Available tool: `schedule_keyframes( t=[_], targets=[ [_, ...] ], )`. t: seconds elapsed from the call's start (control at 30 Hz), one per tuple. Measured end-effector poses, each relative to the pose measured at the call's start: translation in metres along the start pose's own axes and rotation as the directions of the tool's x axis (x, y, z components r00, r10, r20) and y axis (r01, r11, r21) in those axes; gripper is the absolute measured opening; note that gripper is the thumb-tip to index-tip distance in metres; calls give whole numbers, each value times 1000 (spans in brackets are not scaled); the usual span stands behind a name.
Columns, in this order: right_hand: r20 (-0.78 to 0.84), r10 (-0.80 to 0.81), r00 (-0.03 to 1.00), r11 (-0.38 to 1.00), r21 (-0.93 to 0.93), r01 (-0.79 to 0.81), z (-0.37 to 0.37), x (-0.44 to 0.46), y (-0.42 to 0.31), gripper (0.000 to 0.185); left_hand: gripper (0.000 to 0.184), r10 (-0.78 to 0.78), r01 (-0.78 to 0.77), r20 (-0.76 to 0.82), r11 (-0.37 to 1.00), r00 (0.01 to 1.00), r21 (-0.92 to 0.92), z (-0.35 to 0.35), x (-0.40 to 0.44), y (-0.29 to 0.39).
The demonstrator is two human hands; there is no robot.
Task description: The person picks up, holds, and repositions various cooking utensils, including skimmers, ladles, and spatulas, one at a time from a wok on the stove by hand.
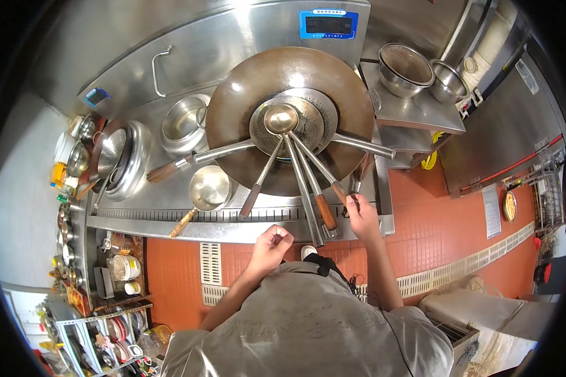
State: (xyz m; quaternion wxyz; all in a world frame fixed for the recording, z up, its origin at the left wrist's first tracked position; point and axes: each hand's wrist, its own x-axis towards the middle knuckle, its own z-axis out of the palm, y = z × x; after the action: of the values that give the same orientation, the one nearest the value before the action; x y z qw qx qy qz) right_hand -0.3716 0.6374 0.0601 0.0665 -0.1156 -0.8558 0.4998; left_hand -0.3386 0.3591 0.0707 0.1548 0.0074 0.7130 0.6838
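Observation:
A large wok (233, 81) sits on the steel range, with perforated strainers (324, 107) stacked inside it. A ladle bowl (281, 117) rests on top of the strainers, and several long handles fan out from there toward me. My right hand (363, 217) is closed around the wooden end of the rightmost of these handles, apparently a ladle's; which bowl it joins is hard to tell. Beside it, another wooden handle (325, 210) and a metal handle (309, 217) reach past the range's front edge. My left hand (272, 248) is curled closed in front of the edge, with nothing visible in it.
Left of the wok are a steel pot (181, 125), a wooden-handled scoop (209, 188) and a bamboo brush (163, 171). Steel bowls (405, 72) stand on the right-hand shelf. A control display (329, 25) is on the back panel. The red tiled floor (415, 213) has drain grates.

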Motion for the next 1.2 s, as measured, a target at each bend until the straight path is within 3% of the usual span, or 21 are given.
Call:
schedule_keyframes(
  t=[0.4, 0.5, 0.53, 0.57, 0.63, 0.73, 0.83, 1.03, 1.2],
  targets=[
    [88, 89, 992, 996, -17, -88, -9, -3, -6, 43, 7, -8, 7, -19, 999, 1000, -34, 11, -9, 6],
    [119, 99, 988, 995, -13, -98, -9, -1, 1, 44, 6, 70, -76, -89, 995, 994, -66, 4, -4, 3],
    [124, 96, 988, 995, -15, -95, -9, 0, 4, 44, 4, -24, 18, -78, 997, 997, -73, -3, -7, 19],
    [146, 117, 982, 992, 21, -121, -9, 1, 7, 43, 6, -82, 73, -69, 989, 994, -132, -10, -7, 26],
    [192, 153, 969, 981, 91, -173, -9, 4, 10, 42, 6, 101, -111, -180, 993, 978, -47, -15, -1, 20],
    [249, 152, 956, 922, 313, -228, -5, 6, 16, 37, 6, 135, -146, -229, 989, 964, -34, -25, 2, 23],
    [302, 198, 932, 870, 384, -309, -7, 6, 12, 33, 6, 136, -153, -191, 985, 972, -82, -24, 1, 15],
    [429, 195, 882, 849, 376, -370, -14, 8, 1, 29, 5, -43, 34, -92, 994, 995, -101, -14, -5, 20],
    [531, 265, 805, 797, 348, -493, -16, 11, -8, 26, 5, 43, -54, -109, 993, 993, -102, -27, 5, -8]
  ],
)
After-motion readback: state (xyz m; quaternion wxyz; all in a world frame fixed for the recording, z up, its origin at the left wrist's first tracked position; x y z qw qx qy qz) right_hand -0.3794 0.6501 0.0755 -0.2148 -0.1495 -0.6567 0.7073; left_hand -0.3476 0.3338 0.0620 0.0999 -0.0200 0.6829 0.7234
